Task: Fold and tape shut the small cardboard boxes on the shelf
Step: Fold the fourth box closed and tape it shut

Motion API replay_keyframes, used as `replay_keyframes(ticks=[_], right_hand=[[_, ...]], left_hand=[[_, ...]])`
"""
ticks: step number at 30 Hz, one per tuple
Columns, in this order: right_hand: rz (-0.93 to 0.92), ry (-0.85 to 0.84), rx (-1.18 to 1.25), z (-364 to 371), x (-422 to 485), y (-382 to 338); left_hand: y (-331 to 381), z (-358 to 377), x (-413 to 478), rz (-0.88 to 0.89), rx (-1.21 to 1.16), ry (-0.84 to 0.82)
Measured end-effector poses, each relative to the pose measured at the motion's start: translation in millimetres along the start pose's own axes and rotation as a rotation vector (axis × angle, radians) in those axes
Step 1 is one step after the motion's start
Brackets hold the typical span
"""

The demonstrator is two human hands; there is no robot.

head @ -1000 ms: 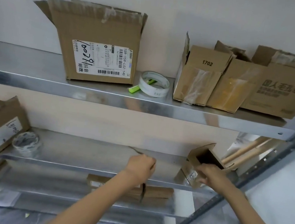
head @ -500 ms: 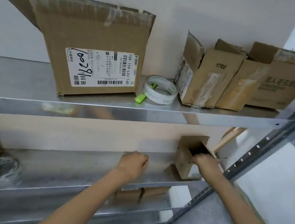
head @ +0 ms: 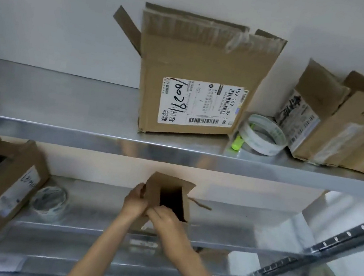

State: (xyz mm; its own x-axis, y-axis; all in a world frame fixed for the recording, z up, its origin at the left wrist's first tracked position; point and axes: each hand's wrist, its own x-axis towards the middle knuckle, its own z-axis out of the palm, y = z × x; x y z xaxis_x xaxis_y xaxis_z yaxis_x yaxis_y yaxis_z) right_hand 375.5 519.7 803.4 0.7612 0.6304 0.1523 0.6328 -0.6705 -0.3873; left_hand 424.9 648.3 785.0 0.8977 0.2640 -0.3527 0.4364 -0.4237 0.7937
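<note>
While both hands hold it, the small box (head: 153,196) is at the front of the middle shelf (head: 246,219), with its dark open mouth facing us. The left hand (head: 135,202) has its grip curled round the box's left side. The right hand (head: 164,220) has its grip pinched on the low front edge. A tape roll (head: 49,201) lies well to the left, just beside a bigger open box (head: 17,187). Up on the top shelf (head: 64,102) sit a big labelled box (head: 200,70) and a second tape roll (head: 262,135).

The shelf (head: 60,131) is made of shiny, reflective metal. The small box (head: 153,194) is of matt brown cardboard. The tape roll (head: 262,135) looks glossy, like plastic.
</note>
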Motion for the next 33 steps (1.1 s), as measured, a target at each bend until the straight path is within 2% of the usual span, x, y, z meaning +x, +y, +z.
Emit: replay_keyframes(ticks=[2, 4, 5, 7, 9, 11, 14, 16, 19, 22, 25, 27, 28, 30, 31, 33], right_hand=[[0.081, -0.061, 0.247, -4, -3, 1], [0.2, 0.074, 0.418, -16, -11, 11], [0.264, 0.155, 0.461, -20, -16, 24], [0.39, 0.1, 0.462, -25, -24, 55], [0.419, -0.092, 0.418, -19, -30, 77], [0.404, -0.177, 0.353, -11, -31, 82], [0.418, -0.008, 0.31, 1, -22, 84], [0.435, 0.112, 0.282, 9, -11, 89], [0.412, 0.253, 0.036, 26, -1, 93], [0.447, 0.235, -0.138, 27, 6, 100], [0.317, 0.101, -0.23, 20, 16, 111], [0.274, 0.02, -0.26, 13, 22, 113], [0.238, 0.042, -0.293, 9, 23, 114], [0.149, 0.125, -0.361, 10, 17, 116], [0.087, 0.186, -0.384, 15, 11, 117], [-0.009, 0.234, -0.431, 23, -1, 116]], left_hand=[[-22, -5, 10, -0.057, 0.004, 0.0], [-34, -5, 13, -0.115, -0.101, 0.035], [-36, -3, 11, -0.121, -0.153, 0.054], [-39, 2, 9, -0.108, -0.213, 0.056], [-38, 5, 10, -0.111, -0.274, 0.037], [-33, 5, 10, -0.162, -0.348, -0.021], [-24, 4, 10, -0.206, -0.402, -0.084], [-22, 5, 10, -0.154, -0.343, -0.115], [-28, 9, 6, -0.072, -0.225, -0.072], [-37, 20, 0, 0.026, -0.214, -0.027], [-41, 23, -3, 0.06, -0.21, 0.002], [-42, 22, -5, 0.085, -0.097, 0.051], [-41, 20, -7, 0.126, 0.056, 0.142], [-40, 22, -12, 0.312, 0.415, 0.352], [-41, 23, -13, 0.415, 0.542, 0.403], [-46, 30, -8, 0.624, 0.729, 0.399]])
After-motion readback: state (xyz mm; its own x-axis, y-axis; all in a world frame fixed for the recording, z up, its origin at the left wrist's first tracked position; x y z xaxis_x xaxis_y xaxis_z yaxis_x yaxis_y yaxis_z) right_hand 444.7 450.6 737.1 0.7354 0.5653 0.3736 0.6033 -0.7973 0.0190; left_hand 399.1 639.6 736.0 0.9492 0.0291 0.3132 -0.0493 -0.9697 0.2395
